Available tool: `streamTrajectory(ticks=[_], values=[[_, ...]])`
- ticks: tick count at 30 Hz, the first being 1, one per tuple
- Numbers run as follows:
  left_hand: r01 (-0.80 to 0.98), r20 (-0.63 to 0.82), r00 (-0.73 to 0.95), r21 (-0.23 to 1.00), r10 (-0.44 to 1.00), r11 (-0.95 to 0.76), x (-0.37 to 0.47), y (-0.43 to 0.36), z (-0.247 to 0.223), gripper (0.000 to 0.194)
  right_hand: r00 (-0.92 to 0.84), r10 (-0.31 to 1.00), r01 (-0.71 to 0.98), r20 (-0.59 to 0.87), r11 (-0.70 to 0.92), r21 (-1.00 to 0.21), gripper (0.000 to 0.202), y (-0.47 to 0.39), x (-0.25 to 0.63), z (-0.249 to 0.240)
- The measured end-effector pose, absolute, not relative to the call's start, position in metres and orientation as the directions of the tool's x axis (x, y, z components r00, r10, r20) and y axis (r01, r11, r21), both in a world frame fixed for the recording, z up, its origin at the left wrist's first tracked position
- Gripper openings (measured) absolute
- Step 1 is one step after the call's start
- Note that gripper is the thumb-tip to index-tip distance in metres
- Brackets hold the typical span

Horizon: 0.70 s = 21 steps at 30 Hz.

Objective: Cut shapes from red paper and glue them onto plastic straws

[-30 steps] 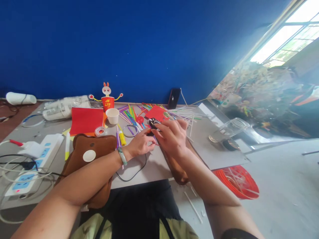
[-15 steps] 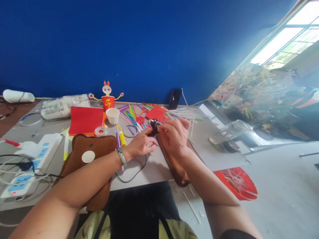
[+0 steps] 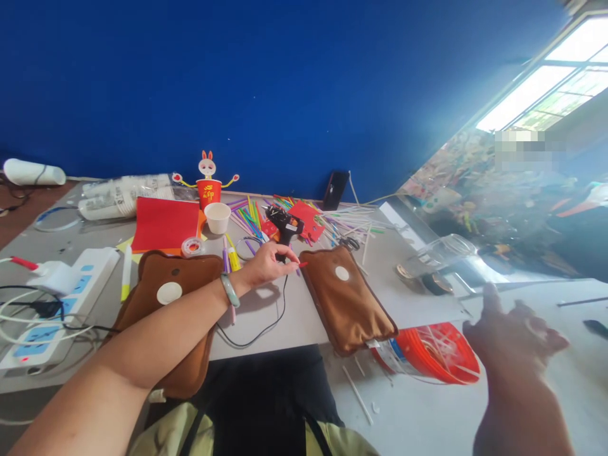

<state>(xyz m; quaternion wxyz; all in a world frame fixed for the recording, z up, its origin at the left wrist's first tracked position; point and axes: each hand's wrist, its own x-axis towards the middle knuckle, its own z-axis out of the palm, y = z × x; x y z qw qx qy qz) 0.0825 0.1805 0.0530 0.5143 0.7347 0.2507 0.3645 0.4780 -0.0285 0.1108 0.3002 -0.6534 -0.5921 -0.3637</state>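
My left hand (image 3: pixel 268 261) is closed, its fingertips pinching a small red piece (image 3: pixel 303 264) whose kind I cannot make out. Right behind those fingers is a black glue gun (image 3: pixel 287 225), nozzle toward the upper left, its handle partly hidden. A thin black cord (image 3: pixel 273 329) curves over the table below. My right hand (image 3: pixel 517 335) is far off to the right, over the floor beyond a red bucket (image 3: pixel 439 354). Blurred by motion, its fingers look spread, with nothing visible in them.
Two brown hot-water bags (image 3: pixel 349 304) lie on the table. Straws (image 3: pixel 247 218), red paper (image 3: pixel 166 221), a white paper cup (image 3: pixel 217 218), a tape roll (image 3: pixel 192 246) and a red cup with a rabbit figure (image 3: pixel 209 190) are around. A power strip (image 3: pixel 61 310) is left, a clear jar (image 3: pixel 444 253) right.
My right hand has swung from the table's middle out to the far right. The glue gun now shows more fully behind my left hand, and the right-hand brown bag is uncovered.
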Motion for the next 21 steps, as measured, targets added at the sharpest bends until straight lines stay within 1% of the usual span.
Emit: streamTrajectory(ticks=[1,2,3,5,6,7,8,9,10,11,12,13,14,17,21], values=[[-0.024,0.264,0.604,0.949,0.752,-0.313,0.082,0.181,0.054,0.015,0.04,0.524,0.977,0.85,-0.199,0.077,0.037,-0.026,0.472,0.111],[-0.037,0.249,0.599,0.958,0.761,-0.284,0.081,0.181,0.055,0.015,0.07,0.52,0.962,0.851,-0.261,0.081,0.034,-0.02,0.46,0.111],[-0.046,0.233,0.595,0.965,0.769,-0.257,0.08,0.182,0.055,0.016,0.125,0.493,0.958,0.861,-0.284,0.023,0.031,-0.01,0.445,0.112],[-0.064,0.199,0.599,0.978,0.775,-0.201,0.078,0.184,0.053,0.019,0.165,0.558,0.985,0.814,-0.138,-0.105,0.018,0.016,0.406,0.115],[-0.081,0.186,0.607,0.982,0.773,-0.173,0.078,0.185,0.052,0.021,0.178,0.67,0.98,0.721,-0.055,-0.191,0.021,0.032,0.384,0.117],[-0.104,0.182,0.612,0.983,0.769,-0.151,0.077,0.187,0.051,0.022,0.199,0.78,0.947,0.593,0.002,-0.32,0.035,0.049,0.361,0.118],[-0.127,0.186,0.616,0.982,0.765,-0.136,0.077,0.189,0.05,0.023,0.199,0.865,0.883,0.461,0.046,-0.467,0.039,0.065,0.339,0.118],[-0.148,0.196,0.617,0.98,0.762,-0.132,0.077,0.191,0.049,0.024,0.169,0.927,0.795,0.335,0.073,-0.602,0.036,0.081,0.319,0.116],[-0.163,0.209,0.614,0.977,0.761,-0.137,0.077,0.192,0.049,0.023,0.132,0.963,0.685,0.233,0.081,-0.724,0.035,0.097,0.3,0.113],[-0.168,0.219,0.61,0.975,0.762,-0.146,0.077,0.194,0.049,0.023,0.089,0.985,0.552,0.151,0.078,-0.83,0.035,0.112,0.283,0.108],[-0.165,0.222,0.606,0.974,0.764,-0.153,0.077,0.195,0.049,0.022,0.068,0.992,0.393,0.107,0.072,-0.917,0.036,0.125,0.269,0.102],[-0.157,0.219,0.604,0.975,0.766,-0.155,0.077,0.195,0.049,0.021,0.029,0.998,0.237,0.059,0.051,-0.97,0.037,0.138,0.257,0.095],[-0.149,0.212,0.603,0.977,0.769,-0.153,0.077,0.195,0.049,0.021,0.005,1.0,0.116,0.028,0.027,-0.993,0.038,0.149,0.248,0.088],[-0.141,0.191,0.612,0.981,0.767,-0.132,0.076,0.195,0.05,0.021,-0.05,0.999,0.021,-0.003,-0.001,-1.0,0.043,0.172,0.232,0.069],[-0.14,0.176,0.627,0.984,0.759,-0.113,0.077,0.194,0.049,0.022,-0.103,0.993,-0.221,-0.052,-0.073,-0.973,0.038,0.182,0.223,0.055]])
